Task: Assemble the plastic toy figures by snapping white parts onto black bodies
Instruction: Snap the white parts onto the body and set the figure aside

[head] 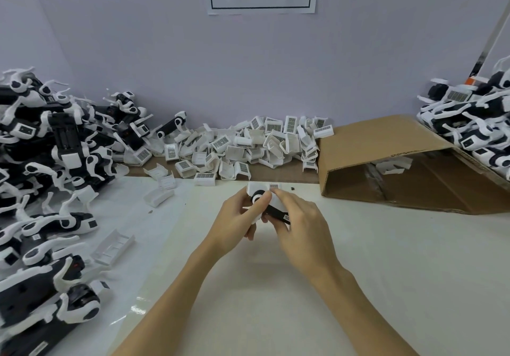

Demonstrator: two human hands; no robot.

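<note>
Both hands meet over the middle of the table around one toy figure [278,213], a black body with white parts. My left hand [237,217] grips it from the left, its thumb lying across a white round joint. My right hand [300,217] curls over it from the right, fingers on a white cover piece [262,187] at the top. Much of the figure is hidden by my fingers. A heap of loose white cover parts [248,146] lies along the back wall.
A big pile of black-and-white figures [47,176] fills the left side, and a second pile [474,123] sits at the far right. An open cardboard box [386,168] lies on its side at right. A few white parts [113,248] lie loose at left.
</note>
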